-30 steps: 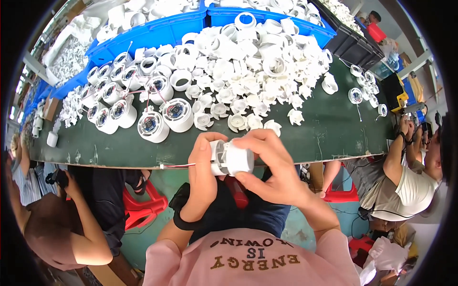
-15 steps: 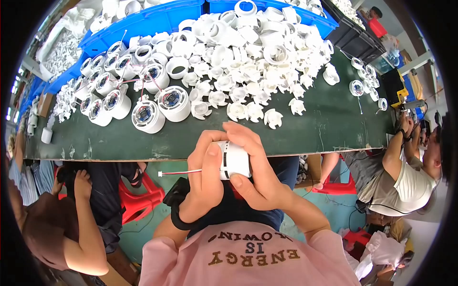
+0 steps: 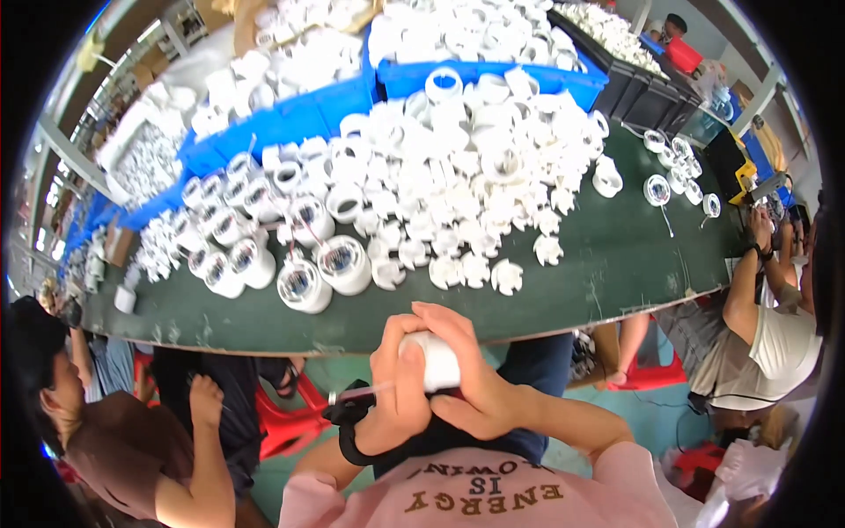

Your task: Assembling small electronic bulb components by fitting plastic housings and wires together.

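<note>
Both hands [image 3: 440,387] are gripping the white fitting [image 3: 437,361], now drawn lower, off the counter [image 3: 616,255] edge.

A small white plastic cylindrical part [image 3: 433,359], smooth-sided and rounded at its upper end, held just below the near edge of the green table, above the person's lap. It stands roughly upright, with only its upper half visible; the rest is covered by fingers wrapped around both sides. A thin, pale rod-like piece [image 3: 363,393] projects from beside the part, running leftward and slightly downward; whether it joins the part cannot be told.
</note>
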`<state>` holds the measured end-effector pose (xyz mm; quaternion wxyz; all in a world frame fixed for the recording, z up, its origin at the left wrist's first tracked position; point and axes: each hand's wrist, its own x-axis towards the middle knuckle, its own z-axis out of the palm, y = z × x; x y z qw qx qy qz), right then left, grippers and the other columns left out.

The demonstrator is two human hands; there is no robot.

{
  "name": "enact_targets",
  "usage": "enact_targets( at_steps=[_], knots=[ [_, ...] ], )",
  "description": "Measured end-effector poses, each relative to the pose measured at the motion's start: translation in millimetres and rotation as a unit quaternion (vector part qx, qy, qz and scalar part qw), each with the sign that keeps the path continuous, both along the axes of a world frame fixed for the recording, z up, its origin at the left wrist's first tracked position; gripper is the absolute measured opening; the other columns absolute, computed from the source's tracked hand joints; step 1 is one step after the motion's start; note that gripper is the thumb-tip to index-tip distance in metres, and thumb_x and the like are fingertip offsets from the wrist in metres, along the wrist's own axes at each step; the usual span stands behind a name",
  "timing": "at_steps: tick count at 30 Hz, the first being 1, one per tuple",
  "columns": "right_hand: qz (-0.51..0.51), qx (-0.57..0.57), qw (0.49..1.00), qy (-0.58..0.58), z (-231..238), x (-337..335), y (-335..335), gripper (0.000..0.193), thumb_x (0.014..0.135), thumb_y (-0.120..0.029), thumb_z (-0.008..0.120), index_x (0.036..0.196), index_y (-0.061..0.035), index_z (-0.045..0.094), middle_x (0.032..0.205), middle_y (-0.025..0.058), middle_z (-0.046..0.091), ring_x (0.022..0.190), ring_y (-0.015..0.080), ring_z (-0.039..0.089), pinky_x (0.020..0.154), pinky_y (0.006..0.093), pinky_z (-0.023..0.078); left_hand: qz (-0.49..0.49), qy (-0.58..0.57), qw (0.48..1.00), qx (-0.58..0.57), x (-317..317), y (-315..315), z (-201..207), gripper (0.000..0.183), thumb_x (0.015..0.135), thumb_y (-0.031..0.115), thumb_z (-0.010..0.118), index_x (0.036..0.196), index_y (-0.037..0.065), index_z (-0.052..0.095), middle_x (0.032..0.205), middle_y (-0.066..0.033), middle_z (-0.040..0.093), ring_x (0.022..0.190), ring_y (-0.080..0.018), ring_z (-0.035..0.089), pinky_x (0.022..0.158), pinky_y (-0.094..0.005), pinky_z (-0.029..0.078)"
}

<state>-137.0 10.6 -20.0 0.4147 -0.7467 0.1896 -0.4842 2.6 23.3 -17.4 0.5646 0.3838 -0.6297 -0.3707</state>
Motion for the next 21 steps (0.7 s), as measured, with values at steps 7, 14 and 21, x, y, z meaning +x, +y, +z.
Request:
enact_targets(
  at_steps=[7,14,21],
  knots=[
    [-0.128,0.091,0.982,0.102,1,-7,16,0.071,0.077,-0.010,0.071,0.136,0.0033,0.034,0.126,0.0224,0.042,0.112,0.0349,0.049,0.088,0.0385,0.045,0.037,0.096,0.966,0.238,17,-16,16,0.043,0.097,0.023,0.043,0.132,0.003,0.029,0.108,-0.0119,0.053,0.095,-0.0180,0.054,0.085,-0.0315,0.044],
    [-0.278,0.051,0.959,-0.030,-8,-31,-21,0.066,0.073,-0.008,0.078,0.125,-0.0032,0.039,0.115,0.0132,0.048,0.106,0.0211,0.052,0.081,0.0305,0.048,-0.172,-0.238,0.954,0.057,-24,-33,51,0.088,0.083,0.023,0.068,0.141,-0.009,0.010,0.125,-0.0268,0.044,0.112,-0.0345,0.051,0.094,-0.0377,0.042],
    [-0.296,0.078,0.951,-0.051,-37,-59,-47,0.057,0.070,-0.006,0.073,0.119,-0.0015,0.045,0.105,0.0114,0.053,0.088,0.0157,0.055,0.078,0.0284,0.047,0.093,-0.402,0.906,-0.099,28,-238,81,0.065,0.080,0.024,0.070,0.130,-0.004,0.040,0.121,-0.0189,0.051,0.109,-0.0273,0.051,0.090,-0.0368,0.043]
  ],
)
